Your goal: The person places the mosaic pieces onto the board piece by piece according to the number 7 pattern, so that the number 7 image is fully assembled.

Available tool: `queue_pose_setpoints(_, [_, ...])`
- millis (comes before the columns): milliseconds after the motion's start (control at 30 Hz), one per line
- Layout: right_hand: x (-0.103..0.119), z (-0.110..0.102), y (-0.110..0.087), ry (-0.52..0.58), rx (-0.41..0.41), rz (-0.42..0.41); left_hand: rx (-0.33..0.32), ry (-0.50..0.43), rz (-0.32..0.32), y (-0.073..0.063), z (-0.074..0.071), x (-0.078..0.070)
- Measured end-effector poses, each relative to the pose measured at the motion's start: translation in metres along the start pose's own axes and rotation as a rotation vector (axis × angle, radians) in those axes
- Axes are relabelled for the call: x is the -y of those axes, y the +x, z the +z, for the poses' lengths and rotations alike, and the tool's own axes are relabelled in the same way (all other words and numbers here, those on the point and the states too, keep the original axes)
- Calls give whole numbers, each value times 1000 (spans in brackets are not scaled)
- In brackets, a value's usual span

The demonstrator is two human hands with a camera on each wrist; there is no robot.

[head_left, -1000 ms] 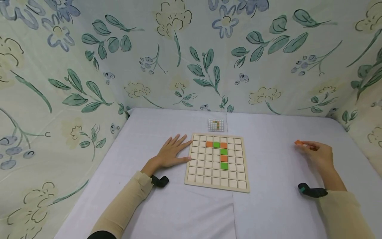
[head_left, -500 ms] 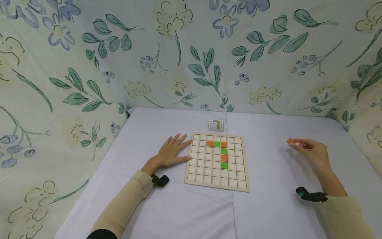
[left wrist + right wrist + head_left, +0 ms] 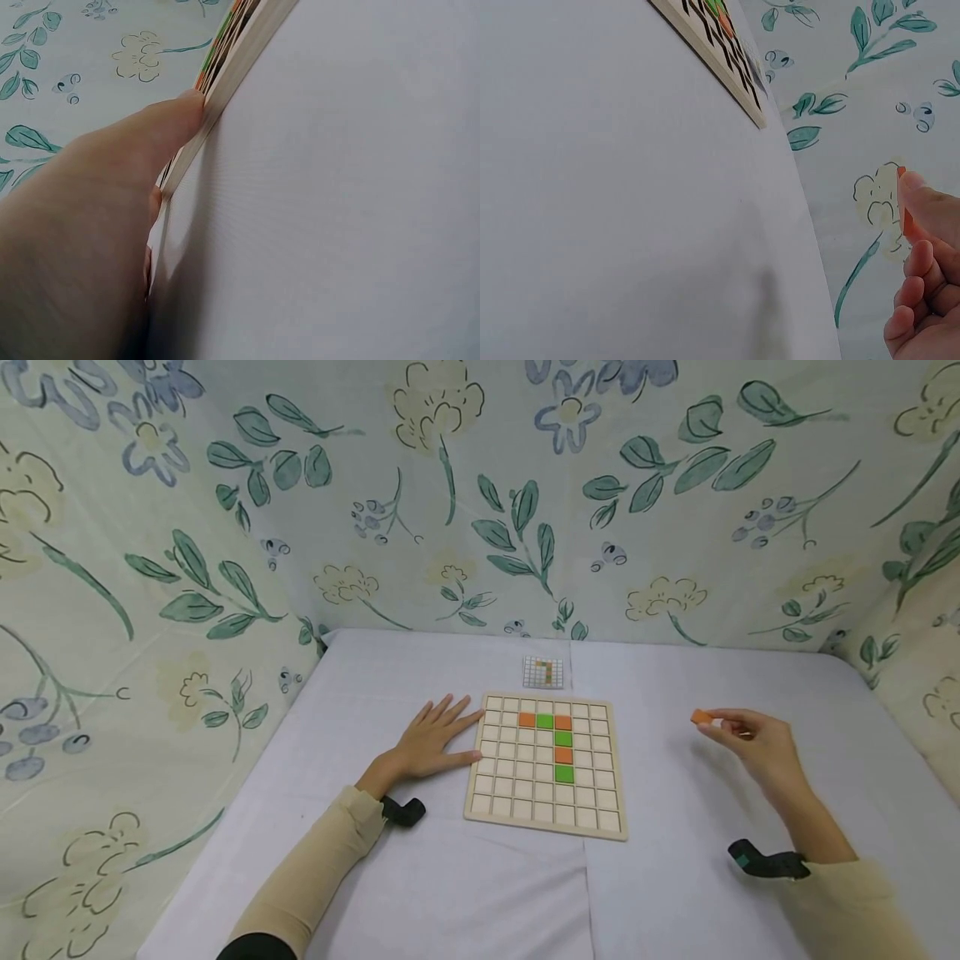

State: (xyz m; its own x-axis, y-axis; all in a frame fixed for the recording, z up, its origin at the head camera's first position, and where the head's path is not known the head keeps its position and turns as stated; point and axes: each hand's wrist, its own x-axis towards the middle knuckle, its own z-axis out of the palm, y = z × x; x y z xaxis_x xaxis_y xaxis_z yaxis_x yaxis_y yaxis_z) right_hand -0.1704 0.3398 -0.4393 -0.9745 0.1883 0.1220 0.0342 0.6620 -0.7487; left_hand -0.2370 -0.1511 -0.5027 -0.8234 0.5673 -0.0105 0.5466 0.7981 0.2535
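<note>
My right hand (image 3: pixel 757 743) pinches a small orange square tile (image 3: pixel 701 717) between thumb and fingers, over the table to the right of the board. In the right wrist view the orange tile (image 3: pixel 904 201) shows edge-on at the fingertips. A wooden grid board (image 3: pixel 517 789) lies mid-table, its pale squares broken by a line of orange and green tiles that turns a corner. My left hand (image 3: pixel 431 743) lies spread at the board's left edge, thumb and index finger touching it. In the left wrist view its thumb (image 3: pixel 176 124) rests against the board's side (image 3: pixel 240 64).
Behind the board lies a small card (image 3: pixel 543 672) printed with a grid and a similar coloured pattern. A white cloth (image 3: pixel 450 893) covers the table. Floral fabric (image 3: pixel 480 510) hangs at the back and sides.
My right hand has moved left toward the board, carrying the orange tile. The left hand and the board have stayed put.
</note>
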Motion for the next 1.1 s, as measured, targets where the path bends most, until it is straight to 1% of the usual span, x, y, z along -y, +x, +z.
queue_pose_setpoints(267, [15,18,-10,16,31,-105,16,7,-6,2,1,1])
queue_pose_setpoints(400, [21,29,-13,38,39,-136,22,7,-5,1,0,2])
queue_pose_setpoints(533, [28,40,-16,70,45,-131,22,7,-4,2,0,2])
queue_pose_setpoints(633, [34,46,-19,83,65,-131,20,8,-3,2,1,2])
queue_pose_setpoints(800, [40,57,-24,97,121,-156,16,9,-6,3,2,3])
queue_pose_setpoints(1100, [53,76,-33,136,217,-168,20,10,-17,2,3,3])
